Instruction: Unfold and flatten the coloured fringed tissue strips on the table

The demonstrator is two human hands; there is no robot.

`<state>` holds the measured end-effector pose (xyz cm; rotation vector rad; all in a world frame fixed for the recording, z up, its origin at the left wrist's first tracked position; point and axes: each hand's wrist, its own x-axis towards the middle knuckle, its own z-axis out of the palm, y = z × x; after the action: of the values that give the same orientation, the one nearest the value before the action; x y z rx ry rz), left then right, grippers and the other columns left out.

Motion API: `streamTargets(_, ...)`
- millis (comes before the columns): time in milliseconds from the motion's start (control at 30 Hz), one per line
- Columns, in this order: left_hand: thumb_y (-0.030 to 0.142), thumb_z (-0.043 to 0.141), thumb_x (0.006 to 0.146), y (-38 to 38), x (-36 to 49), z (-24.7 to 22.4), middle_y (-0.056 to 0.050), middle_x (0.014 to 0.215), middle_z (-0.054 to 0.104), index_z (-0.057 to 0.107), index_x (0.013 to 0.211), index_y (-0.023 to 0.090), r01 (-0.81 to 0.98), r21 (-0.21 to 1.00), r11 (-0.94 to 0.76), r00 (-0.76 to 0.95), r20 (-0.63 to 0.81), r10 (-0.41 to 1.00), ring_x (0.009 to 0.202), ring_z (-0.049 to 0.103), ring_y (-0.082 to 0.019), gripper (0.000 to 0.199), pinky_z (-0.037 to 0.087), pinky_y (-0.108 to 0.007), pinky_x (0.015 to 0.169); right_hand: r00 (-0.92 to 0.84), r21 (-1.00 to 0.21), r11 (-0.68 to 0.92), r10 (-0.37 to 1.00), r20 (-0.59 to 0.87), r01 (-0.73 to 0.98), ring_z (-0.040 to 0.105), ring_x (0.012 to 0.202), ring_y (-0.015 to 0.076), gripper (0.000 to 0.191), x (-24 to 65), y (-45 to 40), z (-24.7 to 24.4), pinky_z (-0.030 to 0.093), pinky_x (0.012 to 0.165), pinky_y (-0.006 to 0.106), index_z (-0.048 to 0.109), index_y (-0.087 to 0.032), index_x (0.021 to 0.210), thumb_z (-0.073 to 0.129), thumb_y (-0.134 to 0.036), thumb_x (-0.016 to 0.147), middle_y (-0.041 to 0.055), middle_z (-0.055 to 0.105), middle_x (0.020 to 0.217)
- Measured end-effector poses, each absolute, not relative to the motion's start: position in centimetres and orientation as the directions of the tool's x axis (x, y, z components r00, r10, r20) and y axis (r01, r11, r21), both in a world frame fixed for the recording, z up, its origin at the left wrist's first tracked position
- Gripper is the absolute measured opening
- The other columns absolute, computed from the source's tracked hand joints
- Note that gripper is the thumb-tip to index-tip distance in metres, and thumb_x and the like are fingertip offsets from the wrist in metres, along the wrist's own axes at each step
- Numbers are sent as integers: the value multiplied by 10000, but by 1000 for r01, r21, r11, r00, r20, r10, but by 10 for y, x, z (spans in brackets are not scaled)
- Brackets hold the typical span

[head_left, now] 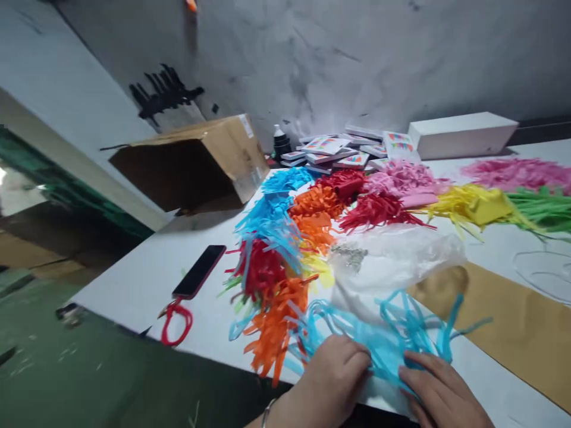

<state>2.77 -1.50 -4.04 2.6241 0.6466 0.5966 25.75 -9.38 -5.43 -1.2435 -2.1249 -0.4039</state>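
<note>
A light-blue tissue-paper tassel (383, 346) lies spread at the table's near edge, its cut strips fanning away from me. My left hand (336, 377) has curled fingers closed on the left part of its base. On the right part, my right hand (446, 389) pinches the paper, with the thumb largely hidden below. Just left of my left hand lies an orange fringed tassel (279, 324). Beyond the blue strips, a clear plastic bag (401, 255) holds small greyish pieces that I cannot make out.
Red tassels (263, 267), more blue ones (276, 217) and a yellow one (477, 205) cover the table's middle. A phone (200, 272) with a red cord lies left. Behind stand an open carton (236, 154), stacked printed packs (328, 145) and a white box (464, 137). Brown cardboard (513, 321) lies right.
</note>
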Motion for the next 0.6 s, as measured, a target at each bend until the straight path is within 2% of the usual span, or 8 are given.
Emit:
streamTargets(133,143,491,966,-9,33,-33,-57,971,733,598,1024,199,443,526,-725,760,208,616,870,665,-226,134,510,-347,775,-154,-232,390,741,654,891,707,880,185,184,245,-98,-49,516,850,307,646,-189,992,487,-267,1039,25,730,835)
streamTargets(233,128,503,941,1,44,-33,-59,910,736,631,995,192,513,549,-660,714,154,683,833,677,-237,152,515,-355,756,-28,-299,299,747,664,906,661,758,174,189,236,-90,-53,479,780,313,620,-194,950,458,-219,1045,15,689,771)
streamTargets(333,108,520,907,8,54,-34,-68,909,746,655,995,188,546,556,-627,698,111,707,816,687,-249,179,516,-360,738,55,-354,211,790,610,911,621,704,178,136,234,-84,-60,450,729,321,614,-203,962,496,-220,1027,12,661,767)
streamTargets(433,105,512,910,9,54,-34,-63,892,735,652,981,192,533,564,-631,709,110,697,804,675,-244,180,515,-360,732,51,-418,228,828,559,879,623,715,174,90,239,-84,-59,466,712,302,610,-206,1000,528,-242,1008,14,655,789)
streamTargets(600,102,473,947,4,41,-31,-53,928,718,616,1034,210,476,602,-641,710,167,684,842,655,-226,199,514,-344,760,-9,-453,328,819,574,829,647,737,159,84,257,-93,-38,518,738,265,582,-237,882,547,-202,950,1,633,758)
